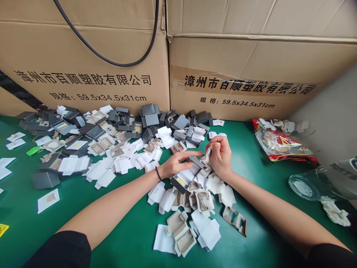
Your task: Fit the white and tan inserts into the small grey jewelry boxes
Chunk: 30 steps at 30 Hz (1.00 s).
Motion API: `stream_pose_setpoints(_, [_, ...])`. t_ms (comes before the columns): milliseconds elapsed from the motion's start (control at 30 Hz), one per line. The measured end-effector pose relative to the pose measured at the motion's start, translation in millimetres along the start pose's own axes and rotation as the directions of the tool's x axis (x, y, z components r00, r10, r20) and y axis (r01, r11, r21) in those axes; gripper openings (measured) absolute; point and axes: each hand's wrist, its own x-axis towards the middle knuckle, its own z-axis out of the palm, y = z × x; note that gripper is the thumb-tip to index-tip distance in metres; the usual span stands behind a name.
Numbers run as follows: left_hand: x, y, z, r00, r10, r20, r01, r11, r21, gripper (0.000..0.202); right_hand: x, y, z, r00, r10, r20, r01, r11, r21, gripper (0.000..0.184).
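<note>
My left hand (177, 163) is wrapped round a small dark grey box (178, 183), which lies tilted and open with white printed paper (186, 176) inside. Close beside it, my right hand (221, 156) is closed in a fist. A crumpled white cardboard insert (207, 155) sticks out of its fingers on the side facing the box. Beneath both hands spreads a heap of torn white and grey-brown cardboard inserts (205, 201). The right fingers partly hide the piece they grip.
More dark grey boxes (150, 115) and white papers are piled at the back left, against large cardboard cartons (83, 52). On the right of the green table (122, 230) lie a red food packet (284, 143), a clear plastic container (304, 187) and crumpled tissue (334, 212). A black cable (122, 64) hangs above.
</note>
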Motion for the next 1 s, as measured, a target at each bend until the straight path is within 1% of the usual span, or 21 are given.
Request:
stream_pose_setpoints(67, [0, 2, -0.4, 0.998, -0.04, 0.049, 0.041, 0.999, -0.022, 0.043, 3, 2, 2, 0.998, 0.041, -0.044, -0.04, 0.999, 0.024, 0.022])
stream_pose_setpoints(133, [0, 3, -0.6, 0.998, -0.047, 0.049, 0.048, 0.999, -0.019, 0.044, 6, 5, 2, 0.996, 0.049, -0.079, -0.048, 0.999, 0.018, 0.02])
stream_pose_setpoints(233, [0, 5, -0.1, 0.998, -0.049, 0.041, 0.049, 0.999, 0.003, 0.042, 8, 6, 2, 0.993, -0.024, -0.119, 0.018, 0.999, -0.049, 0.02])
stream_pose_setpoints(300, [0, 5, 0.8, 0.999, -0.041, 0.036, 0.039, 0.998, 0.045, 0.035, 6, 5, 3, 0.988, -0.092, -0.124, 0.079, 0.991, -0.103, 0.022])
stream_pose_setpoints(400, [0, 1, 2.2, 0.999, -0.03, 0.022, 0.027, 0.991, 0.13, 0.026, -1, -2, 5, 0.989, -0.123, -0.077, 0.114, 0.987, -0.111, 0.022])
stream_pose_setpoints(500, [0, -3, 3.5, 0.999, -0.035, 0.0, 0.035, 0.984, 0.174, 0.031, -10, -7, 8, 0.994, -0.105, -0.007, 0.104, 0.994, -0.032, 0.022])
stream_pose_setpoints(567, [0, -4, 4.1, 0.999, -0.046, -0.012, 0.048, 0.98, 0.192, 0.033, -15, -9, 8, 0.993, -0.118, 0.022, 0.118, 0.993, 0.008, 0.023])
stream_pose_setpoints(633, [0, -4, 4.5, 0.998, -0.064, -0.019, 0.067, 0.975, 0.213, 0.034, -17, -9, 8, 0.991, -0.132, 0.037, 0.131, 0.991, 0.02, 0.023])
stream_pose_setpoints(733, [-1, -3, 5.1, 0.996, -0.085, -0.027, 0.088, 0.971, 0.224, 0.036, -16, -10, 6, 0.993, -0.107, 0.047, 0.107, 0.994, 0.008, 0.022])
stream_pose_setpoints(800, [-1, -4, 5.6, 0.993, -0.097, -0.067, 0.109, 0.971, 0.211, 0.036, -14, -12, 5, 0.995, -0.088, 0.047, 0.088, 0.996, -0.013, 0.021])
stream_pose_setpoints(867, [-2, -4, 5.9, 0.986, -0.09, -0.137, 0.116, 0.975, 0.19, 0.036, -13, -15, 4, 0.995, -0.079, 0.068, 0.082, 0.996, -0.039, 0.022])
stream_pose_setpoints(1000, [-3, -3, 6.1, 0.963, -0.047, -0.264, 0.089, 0.985, 0.147, 0.033, -9, -17, 3, 0.977, -0.077, 0.2, 0.103, 0.987, -0.123, 0.025])
